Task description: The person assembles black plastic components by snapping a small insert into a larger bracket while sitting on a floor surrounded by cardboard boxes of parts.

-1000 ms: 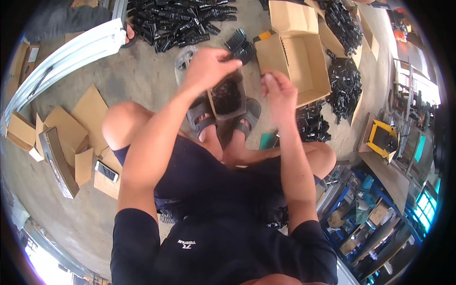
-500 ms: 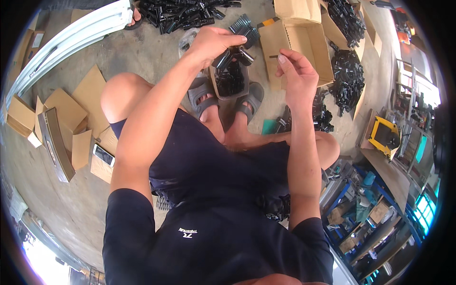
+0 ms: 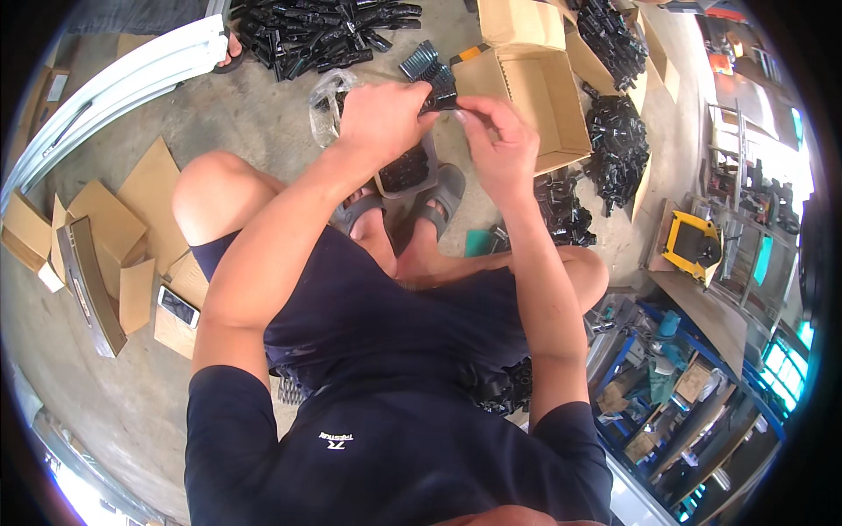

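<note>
My left hand (image 3: 381,118) is closed around a glossy black part (image 3: 441,103), most of it hidden behind the fingers. At its right end, the fingertips of my right hand (image 3: 502,145) are pinched together, touching or almost touching the part. Whatever thin piece sits in that pinch is too small to make out now. Just beyond the hands lies a row of black ribbed pieces (image 3: 424,63). Below them, between my sandalled feet, stands a plastic tub (image 3: 431,167) of small black pieces, partly covered by my left hand and wrist.
Open cardboard box (image 3: 561,158) stands at the right, beside heaps of black parts (image 3: 616,136). Another heap (image 3: 316,35) lies at the far side. Flattened cartons (image 3: 110,210) and a phone (image 3: 179,307) are on the left. A yellow-framed object (image 3: 693,245) stands far right.
My right hand has moved left, bringing the thin dark strip it held to the black part in my left hand. The left hand has lowered slightly, and the view has shifted a little.
</note>
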### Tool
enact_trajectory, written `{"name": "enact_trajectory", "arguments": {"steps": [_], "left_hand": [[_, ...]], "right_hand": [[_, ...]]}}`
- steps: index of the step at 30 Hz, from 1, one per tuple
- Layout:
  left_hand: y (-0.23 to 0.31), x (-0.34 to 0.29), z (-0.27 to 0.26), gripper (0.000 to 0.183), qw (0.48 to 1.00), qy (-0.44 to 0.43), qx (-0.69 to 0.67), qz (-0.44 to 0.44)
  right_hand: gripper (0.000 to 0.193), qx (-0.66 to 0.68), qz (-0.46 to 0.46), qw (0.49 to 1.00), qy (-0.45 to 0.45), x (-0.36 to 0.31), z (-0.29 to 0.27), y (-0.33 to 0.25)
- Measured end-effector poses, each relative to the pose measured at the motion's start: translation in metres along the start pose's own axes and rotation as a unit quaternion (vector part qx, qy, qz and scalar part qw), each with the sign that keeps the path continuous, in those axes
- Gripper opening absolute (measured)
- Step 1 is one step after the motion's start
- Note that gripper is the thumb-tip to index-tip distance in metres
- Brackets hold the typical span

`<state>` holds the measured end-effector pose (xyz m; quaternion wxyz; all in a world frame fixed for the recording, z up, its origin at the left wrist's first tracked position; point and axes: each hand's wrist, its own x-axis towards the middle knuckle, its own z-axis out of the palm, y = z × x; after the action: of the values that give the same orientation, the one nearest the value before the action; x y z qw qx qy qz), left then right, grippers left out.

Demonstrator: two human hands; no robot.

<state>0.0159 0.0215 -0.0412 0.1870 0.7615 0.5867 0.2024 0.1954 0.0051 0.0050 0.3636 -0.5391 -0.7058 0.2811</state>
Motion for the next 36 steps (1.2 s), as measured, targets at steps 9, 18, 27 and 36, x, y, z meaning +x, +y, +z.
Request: {"name": "enact_trajectory", "arguments": {"steps": [9, 18, 27, 36], "left_hand": [[-0.001, 0.002, 0.005, 0.026, 1.0, -0.013, 0.009, -0.001], [-0.001, 0.004, 0.01, 0.019, 0.999, -0.037, 0.014, -0.003], [0.006, 0.008, -0.008, 0.032, 0.996, -0.052, -0.038, -0.061], [-0.002, 0.003, -0.018, 0.041, 0.919, -0.132, -0.368, -0.047]], "right_hand": [[0.015, -0.123, -0.179, 0.976, -0.008, 0.014, 0.024, 0.016], [0.021, -0.183, -0.226, 0.956, -0.03, 0.016, 0.035, 0.026], [0.033, 0.106, 0.123, 0.986, 0.033, -0.001, 0.016, 0.052], [0.043, 0.417, 0.198, 0.883, -0.08, -0.01, 0.01, 0.062]]}}
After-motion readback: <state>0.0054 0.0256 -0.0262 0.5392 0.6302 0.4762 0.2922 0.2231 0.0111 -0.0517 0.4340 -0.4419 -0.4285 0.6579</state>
